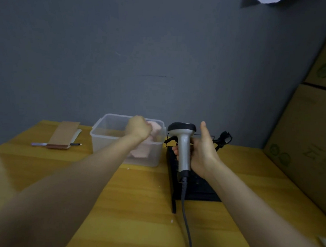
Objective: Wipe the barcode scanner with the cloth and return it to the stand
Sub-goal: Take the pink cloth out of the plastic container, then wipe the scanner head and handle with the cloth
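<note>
My right hand [202,151] grips the grey handle of the barcode scanner [183,142], holding it upright above the black stand base [198,188]. The scanner's black head points away and its grey cable [186,226] trails down toward me. The stand's black cradle arm [223,139] rises behind my right hand. My left hand [138,129] is closed on a pale pink cloth [154,130] over the clear plastic box [102,138]; more of the cloth hangs inside the box.
A wooden table [136,209] carries everything. At the back left lie a brown notebook [63,135] and a pen [39,144]. Stacked cardboard boxes [311,135] wall off the right side. A grey wall stands behind.
</note>
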